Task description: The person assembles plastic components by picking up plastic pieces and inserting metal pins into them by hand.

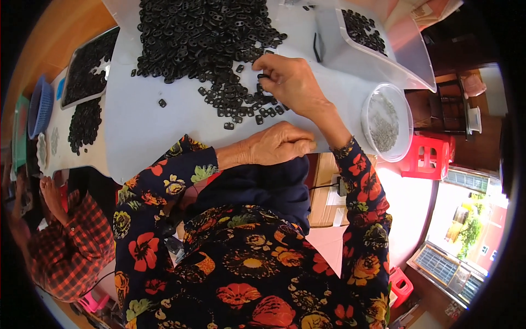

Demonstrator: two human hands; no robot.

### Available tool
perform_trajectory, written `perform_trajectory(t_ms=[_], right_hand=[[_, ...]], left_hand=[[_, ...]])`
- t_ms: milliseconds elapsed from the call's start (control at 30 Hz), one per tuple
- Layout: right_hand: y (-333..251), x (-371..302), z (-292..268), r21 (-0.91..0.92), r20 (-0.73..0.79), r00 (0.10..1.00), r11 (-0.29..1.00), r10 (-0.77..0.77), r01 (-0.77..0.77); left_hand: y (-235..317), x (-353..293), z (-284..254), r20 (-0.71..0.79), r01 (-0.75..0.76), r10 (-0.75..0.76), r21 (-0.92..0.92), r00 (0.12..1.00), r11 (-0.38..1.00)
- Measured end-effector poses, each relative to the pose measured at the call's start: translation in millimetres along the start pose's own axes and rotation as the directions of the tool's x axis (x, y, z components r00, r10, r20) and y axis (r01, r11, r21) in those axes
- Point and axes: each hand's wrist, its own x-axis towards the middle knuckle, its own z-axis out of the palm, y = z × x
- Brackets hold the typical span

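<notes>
A large heap of small black plastic pieces with two holes each covers the far middle of the pale table. Looser black pieces spread from it toward me. My right hand is over the right side of this spread, thumb and fingers pinching one small black piece. Nearer to me, at the table's front edge, my left hand is closed with its fingers curled under. Whatever lies inside those fingers is hidden.
To the right stand a round clear tub of tiny clear parts and a clear plastic bin containing black pieces. A thin black strip lies beside the bin. At left are a tray of black pieces, a blue basket and a co-worker's checked sleeve.
</notes>
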Motion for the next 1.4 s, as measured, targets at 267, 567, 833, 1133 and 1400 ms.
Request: perform_trajectory(t_ms=[267,567,833,1133,1400], right_hand=[[-6,-61,-28,0.715,-0.045,0.849,0.611,0.526,-0.340],[21,-92,-26,-0.040,-0.344,0.872,0.923,0.348,-0.384],[25,-57,-31,0.008,-0.355,0.895,0.958,0.270,-0.286],[30,-8,-17,-0.294,-0.069,0.989,0.945,0.128,-0.143],[33,16,-18,-0.433,0.113,0.974,0.892,0.195,-0.128]], left_hand=[[-6,0,-1,-0.177,0.042,-0.071,-0.164,0.982,0.986],[1,8,4,-0.057,0.033,-0.023,0.174,0.998,0.984],[-3,11,-21,-0.167,0.048,-0.021,0.157,0.986,0.986],[-1,11,-24,-0.188,0.054,-0.038,0.079,0.981,0.995],[6,13,-23,-0.191,0.117,-0.092,0.128,0.977,0.985]])
